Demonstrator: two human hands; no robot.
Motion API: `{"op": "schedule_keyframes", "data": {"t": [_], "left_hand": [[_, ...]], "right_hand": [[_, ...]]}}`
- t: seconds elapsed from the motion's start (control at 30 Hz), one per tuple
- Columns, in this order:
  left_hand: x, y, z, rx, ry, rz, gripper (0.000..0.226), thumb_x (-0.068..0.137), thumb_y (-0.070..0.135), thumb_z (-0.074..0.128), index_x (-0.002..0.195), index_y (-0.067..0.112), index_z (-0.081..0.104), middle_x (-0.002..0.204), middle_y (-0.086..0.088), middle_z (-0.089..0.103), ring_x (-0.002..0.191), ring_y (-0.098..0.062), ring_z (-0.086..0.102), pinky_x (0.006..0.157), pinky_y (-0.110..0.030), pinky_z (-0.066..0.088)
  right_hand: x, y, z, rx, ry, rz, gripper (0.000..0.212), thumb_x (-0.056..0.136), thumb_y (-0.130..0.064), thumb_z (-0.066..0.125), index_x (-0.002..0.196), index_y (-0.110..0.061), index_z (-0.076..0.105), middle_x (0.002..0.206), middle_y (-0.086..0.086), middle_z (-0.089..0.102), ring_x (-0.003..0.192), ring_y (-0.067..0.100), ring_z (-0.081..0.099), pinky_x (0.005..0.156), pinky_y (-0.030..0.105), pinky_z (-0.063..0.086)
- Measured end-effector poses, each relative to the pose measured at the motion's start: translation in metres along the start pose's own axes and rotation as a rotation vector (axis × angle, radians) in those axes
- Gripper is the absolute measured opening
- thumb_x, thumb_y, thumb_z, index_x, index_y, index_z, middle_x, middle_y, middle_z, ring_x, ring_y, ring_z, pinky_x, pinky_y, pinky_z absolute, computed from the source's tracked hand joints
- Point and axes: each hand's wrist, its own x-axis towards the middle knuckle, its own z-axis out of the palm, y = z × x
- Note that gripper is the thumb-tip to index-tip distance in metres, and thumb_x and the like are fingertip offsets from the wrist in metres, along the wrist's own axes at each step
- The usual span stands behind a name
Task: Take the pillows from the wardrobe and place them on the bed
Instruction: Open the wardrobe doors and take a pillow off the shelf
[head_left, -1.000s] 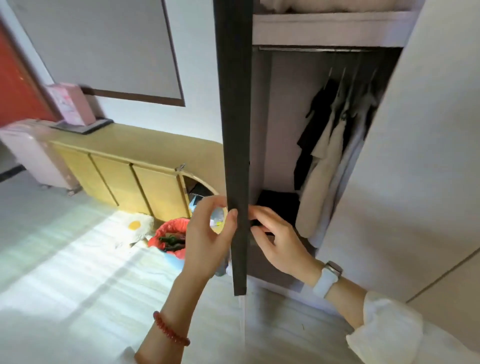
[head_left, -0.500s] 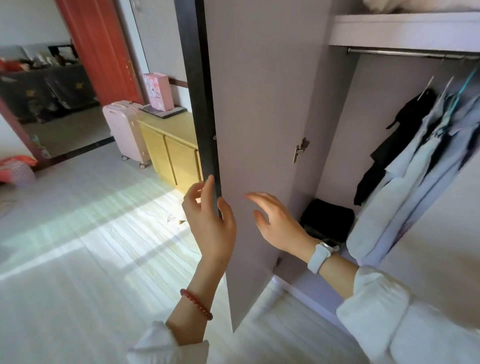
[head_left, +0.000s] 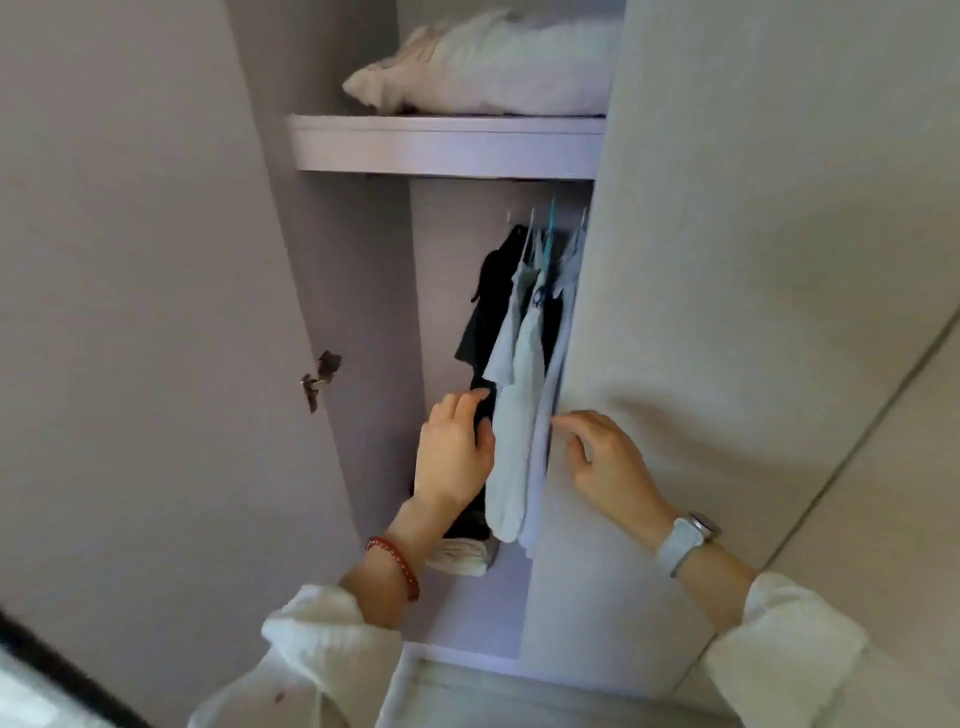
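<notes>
Your left hand (head_left: 457, 452) is inside the open pale-grey wardrobe (head_left: 358, 291), fingers loosely spread against the hanging black garment (head_left: 485, 322) and closed on nothing. Your right hand (head_left: 608, 462) is open too, fingertips at the edge of the shut right-hand door (head_left: 727, 312) — no grip there. The soft white fabric pillow (head_left: 493, 67) lies on the upper shelf (head_left: 447, 145), reaching its front edge — well above both hands.
</notes>
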Motion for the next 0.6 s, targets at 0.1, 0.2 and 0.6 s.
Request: {"op": "schedule_keyframes", "data": {"t": [0.1,0.2,0.6], "left_hand": [[0.057,0.038,0.04,-0.08,-0.044,0.103,0.042,0.09,0.009,0.05,0.13,0.004,0.042,0.127,-0.019,0.051,0.114,-0.036,0.048,0.091,-0.046,0.043],[0.102,0.07,0.065,-0.172,-0.042,0.157,0.057,0.09,0.018,0.053,0.139,0.007,0.027,0.14,-0.015,0.04,0.127,-0.03,0.037,0.104,-0.04,0.036],[0.125,0.088,0.062,-0.455,-0.113,0.176,0.078,0.085,0.005,0.056,0.146,0.015,0.007,0.147,-0.01,0.03,0.13,-0.024,0.036,0.108,-0.042,0.035]], "right_hand": [[0.023,0.03,-0.044,-0.074,0.118,0.04,0.028,0.086,0.001,0.046,0.109,-0.004,0.061,0.113,0.015,0.063,0.108,0.031,0.055,0.091,0.037,0.045],[0.041,0.049,-0.074,-0.1,0.191,0.056,0.03,0.085,0.001,0.046,0.11,-0.007,0.059,0.114,0.011,0.061,0.11,0.029,0.053,0.091,0.035,0.043],[0.028,0.057,-0.078,-0.068,0.229,0.13,0.035,0.089,-0.003,0.043,0.122,-0.012,0.052,0.127,0.007,0.054,0.12,0.024,0.048,0.096,0.031,0.039]]}}
